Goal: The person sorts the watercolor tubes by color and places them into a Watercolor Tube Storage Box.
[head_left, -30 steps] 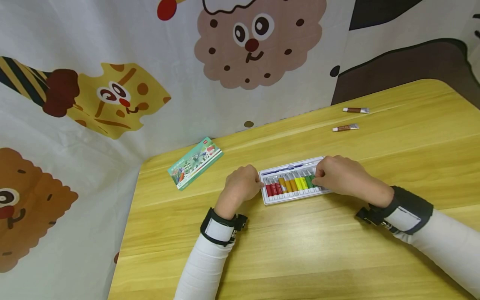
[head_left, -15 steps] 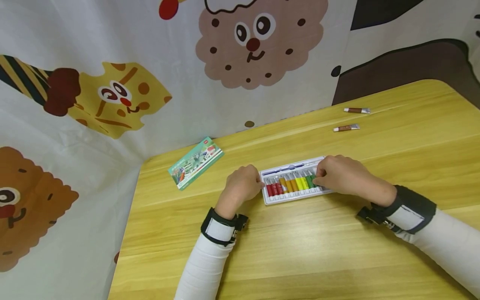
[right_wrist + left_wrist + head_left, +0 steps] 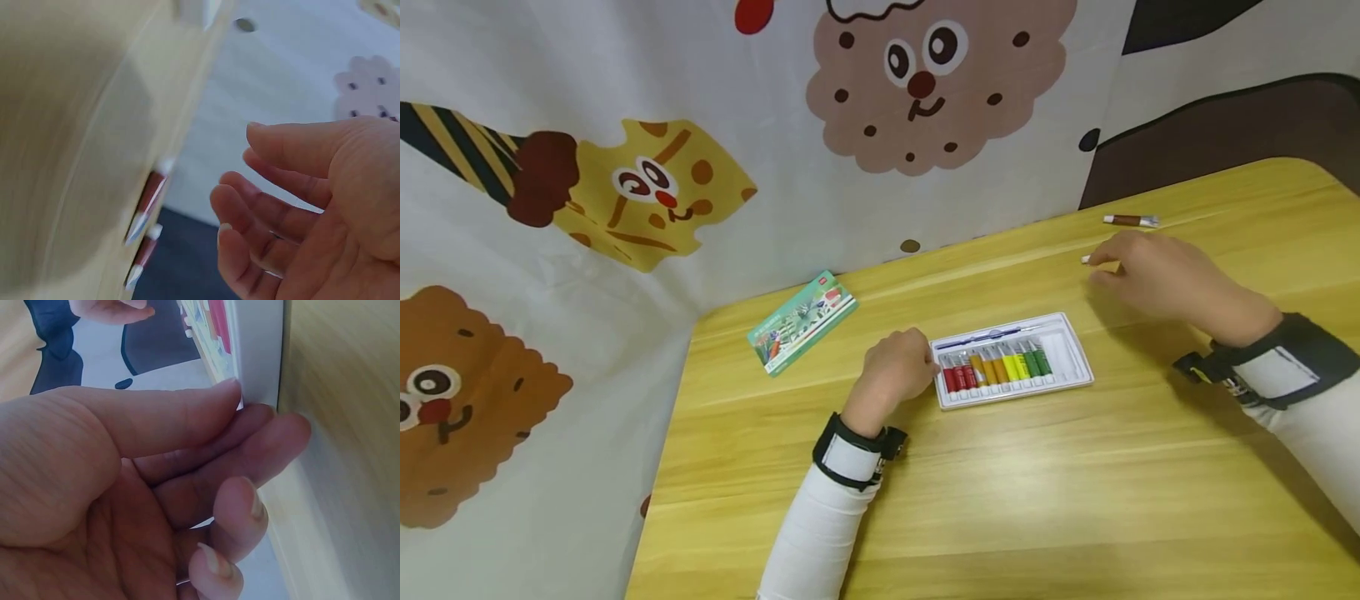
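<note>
My left hand (image 3: 895, 367) pinches the left end of a white plastic tray (image 3: 1077, 363) between thumb and fingers. In the tray, red, ochre, yellow and green paint tubes (image 3: 996, 367) lie side by side, with a blue-handled paintbrush (image 3: 977, 339) along the back. The tray's right end holds no tubes. My right hand (image 3: 1180, 279), fingers loosely bent and holding nothing, hovers over the table beyond the tray. Two brown paint tubes are near it: the farther tube (image 3: 1131, 221) shows whole, the nearer tube (image 3: 148, 199) is mostly hidden behind the hand in the head view.
A green printed box (image 3: 802, 321) lies at the back left of the wooden table (image 3: 1000, 500). Behind the table's far edge hangs a white curtain (image 3: 760, 67) with cartoon biscuits on it.
My right hand has left the tray's right end and moved back and right to the nearer brown tube. My left hand stays at the tray. The view has shifted slightly.
</note>
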`<move>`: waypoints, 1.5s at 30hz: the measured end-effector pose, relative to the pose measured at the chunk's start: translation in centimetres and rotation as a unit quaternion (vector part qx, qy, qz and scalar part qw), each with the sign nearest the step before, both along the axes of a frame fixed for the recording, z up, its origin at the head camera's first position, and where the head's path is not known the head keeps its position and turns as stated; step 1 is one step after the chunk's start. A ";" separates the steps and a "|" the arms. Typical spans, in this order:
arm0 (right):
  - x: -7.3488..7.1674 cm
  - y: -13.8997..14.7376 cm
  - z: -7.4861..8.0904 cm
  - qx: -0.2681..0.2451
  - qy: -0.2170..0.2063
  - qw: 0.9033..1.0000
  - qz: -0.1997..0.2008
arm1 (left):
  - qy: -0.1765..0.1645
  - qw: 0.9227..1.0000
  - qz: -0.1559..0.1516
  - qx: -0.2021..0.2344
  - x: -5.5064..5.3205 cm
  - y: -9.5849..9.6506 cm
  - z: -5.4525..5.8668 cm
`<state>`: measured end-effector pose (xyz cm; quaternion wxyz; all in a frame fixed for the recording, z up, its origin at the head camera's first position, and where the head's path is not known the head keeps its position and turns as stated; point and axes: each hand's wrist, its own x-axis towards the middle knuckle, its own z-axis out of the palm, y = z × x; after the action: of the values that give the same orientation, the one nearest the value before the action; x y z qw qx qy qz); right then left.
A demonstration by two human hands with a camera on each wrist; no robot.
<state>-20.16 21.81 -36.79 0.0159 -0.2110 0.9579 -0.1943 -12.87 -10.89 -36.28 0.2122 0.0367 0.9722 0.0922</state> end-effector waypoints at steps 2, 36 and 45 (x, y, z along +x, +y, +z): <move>-1.0 0.5 -0.2 0.016 0.020 1.000 0.014 | -0.001 1.000 0.001 -0.003 0.0 0.0 0.0; -5.3 2.0 -1.6 0.043 -0.079 0.991 -0.095 | 0.003 1.000 0.004 -0.007 0.0 0.1 -0.2; -4.7 1.3 -1.5 0.067 -0.084 0.992 -0.063 | 0.006 1.000 0.004 -0.007 0.1 0.3 0.0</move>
<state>-24.85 23.07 -38.27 0.0981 -0.1321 0.9754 -0.1469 -12.74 -10.58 -36.29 0.2065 0.0320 0.9741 0.0860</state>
